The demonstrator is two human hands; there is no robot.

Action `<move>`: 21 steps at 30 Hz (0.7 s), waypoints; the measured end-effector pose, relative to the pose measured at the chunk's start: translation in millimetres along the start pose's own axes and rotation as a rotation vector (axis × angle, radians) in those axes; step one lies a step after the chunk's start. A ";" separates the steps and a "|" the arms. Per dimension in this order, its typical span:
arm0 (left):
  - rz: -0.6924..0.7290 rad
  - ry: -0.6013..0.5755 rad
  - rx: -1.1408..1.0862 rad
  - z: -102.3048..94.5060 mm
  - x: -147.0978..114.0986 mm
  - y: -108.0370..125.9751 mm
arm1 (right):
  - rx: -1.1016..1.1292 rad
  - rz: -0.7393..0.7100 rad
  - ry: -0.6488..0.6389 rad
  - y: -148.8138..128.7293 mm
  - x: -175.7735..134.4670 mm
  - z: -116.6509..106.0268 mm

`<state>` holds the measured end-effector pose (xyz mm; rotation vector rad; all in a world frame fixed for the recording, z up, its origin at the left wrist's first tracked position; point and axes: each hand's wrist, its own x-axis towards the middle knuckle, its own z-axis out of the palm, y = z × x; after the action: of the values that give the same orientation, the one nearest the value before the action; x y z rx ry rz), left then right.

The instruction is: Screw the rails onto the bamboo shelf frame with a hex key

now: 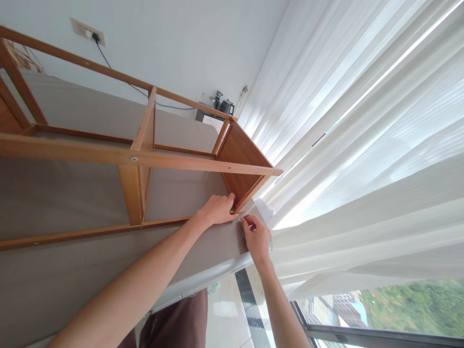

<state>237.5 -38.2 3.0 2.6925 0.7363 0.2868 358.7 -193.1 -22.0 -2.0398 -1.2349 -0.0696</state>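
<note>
A wooden shelf frame (203,165) lies on its side on a grey-covered surface, with a middle divider (144,133) and an end panel (242,157). My left hand (217,209) reaches inside its lower right corner, fingers closed around the joint where the lower rail (97,234) meets the end panel. Just outside that corner, my right hand (256,236) pinches a small screw (239,217) between thumb and finger, pointed at the rail's end. The screw is tiny and partly covered by the fingertips. A bolt head (134,159) shows in the upper rail.
Long white curtains (344,121) hang close by on the right, beside a window (391,309). Against the wall are a socket (87,31) with a black cable and a dark kettle (226,106). The surface's edge (217,271) runs just in front of my legs.
</note>
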 end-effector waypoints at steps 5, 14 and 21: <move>0.006 0.001 0.001 0.3 -0.2 -0.9 | -0.022 -0.027 -0.020 -0.7 -2.1 -2.7; 0.018 0.012 0.010 0.4 -0.9 -1.0 | -0.098 -0.126 -0.070 1.3 0.5 -2.4; 0.014 0.014 0.015 1.4 -0.6 -0.5 | -0.203 -0.278 -0.078 5.2 1.5 -4.8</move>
<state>237.1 -38.4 1.5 2.7135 0.7262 0.3050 365.0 -196.3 -20.8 -2.0416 -1.6117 -0.2590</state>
